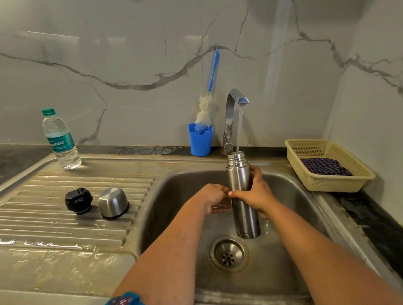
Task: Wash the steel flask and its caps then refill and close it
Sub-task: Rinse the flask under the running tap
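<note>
I hold the open steel flask point(240, 178) upright over the sink basin point(182, 181), its mouth under the running tap point(236, 100). Water streams into the mouth. My right hand point(258, 193) grips the flask's middle, fingers curled round it. My left hand point(213, 198) is at the flask's left side with curled fingers touching it near the right thumb. The black inner cap point(78, 200) and the steel outer cap point(113, 202), lying upside down, rest on the ribbed drainboard to the left.
A plastic water bottle point(61, 140) stands at the drainboard's back left. A blue cup point(199, 140) with a bottle brush point(205, 115) sits beside the tap. A beige basket point(359, 185) holding a dark cloth sits at the right. The drain point(228, 254) lies below the flask.
</note>
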A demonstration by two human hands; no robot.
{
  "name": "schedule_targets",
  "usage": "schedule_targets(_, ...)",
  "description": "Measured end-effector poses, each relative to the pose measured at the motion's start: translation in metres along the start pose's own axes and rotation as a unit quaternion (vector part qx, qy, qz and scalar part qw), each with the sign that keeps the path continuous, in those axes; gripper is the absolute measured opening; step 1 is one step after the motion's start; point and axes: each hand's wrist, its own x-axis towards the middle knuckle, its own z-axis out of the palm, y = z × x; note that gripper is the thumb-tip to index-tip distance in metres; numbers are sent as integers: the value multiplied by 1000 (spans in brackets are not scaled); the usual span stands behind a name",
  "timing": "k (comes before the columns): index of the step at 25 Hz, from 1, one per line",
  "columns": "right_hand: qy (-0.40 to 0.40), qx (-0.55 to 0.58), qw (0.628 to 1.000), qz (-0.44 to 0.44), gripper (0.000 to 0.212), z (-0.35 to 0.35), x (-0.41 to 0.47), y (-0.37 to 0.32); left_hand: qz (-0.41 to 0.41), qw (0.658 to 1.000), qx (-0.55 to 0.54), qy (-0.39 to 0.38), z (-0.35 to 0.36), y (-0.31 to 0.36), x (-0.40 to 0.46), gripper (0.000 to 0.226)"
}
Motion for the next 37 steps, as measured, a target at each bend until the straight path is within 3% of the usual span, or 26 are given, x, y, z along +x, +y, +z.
schedule_targets(7, 92, 23, 994, -53, 99, -6, -3, -13, -12, 996, -43, 70, -12, -3, 3, 26)
schedule_targets(10, 30, -31, 999, -7, 100, 2, -13, -5, -20, 992, -74, 100, -16, -8, -3, 20)
schedule_targets(13, 76, -6, 996, -50, 98, -2, -18, -14, -22, 990, -74, 119, -18, -8, -11, 17)
schedule_targets(15, 58, -10, 998, -40, 101, -7, -20, -18, -14, 988, -82, 132, -18, -8, -14, 16)
schedule_targets(18, -4, -21, 1000, 21, 103, -24, -23, -8, -11, 986, -86, 141, -16, -8, -16, 15)
schedule_targets(21, -52, 125, 981, 142, 87, -43, -30, -10, -1, 987, -105, 123, -15, -7, -18, 17)
schedule_targets(23, -111, 207, 946, 224, 79, -50, -34, -13, 5, 991, -117, 59, -14, -4, -24, 25)
schedule_targets(26, -192, 274, 906, 260, 68, -50, -35, -13, 110, 993, -4, -38, -13, -3, -30, 53)
schedule_targets(28, -209, 294, 898, 251, 63, -51, -35, -14, 211, 963, 159, -43, -7, -1, -23, 68)
schedule_targets(30, -194, 320, 891, 255, 58, -53, -33, -13, 255, 928, 271, -20, 1, 0, -20, 77)
schedule_targets(33, -198, 357, 863, 298, 59, -61, -34, -13, 268, 927, 262, 11, 6, -3, -17, 87)
schedule_targets(37, -205, 363, 869, 267, 56, -71, -35, -20, 248, 947, 203, 10, 4, 2, -40, 91)
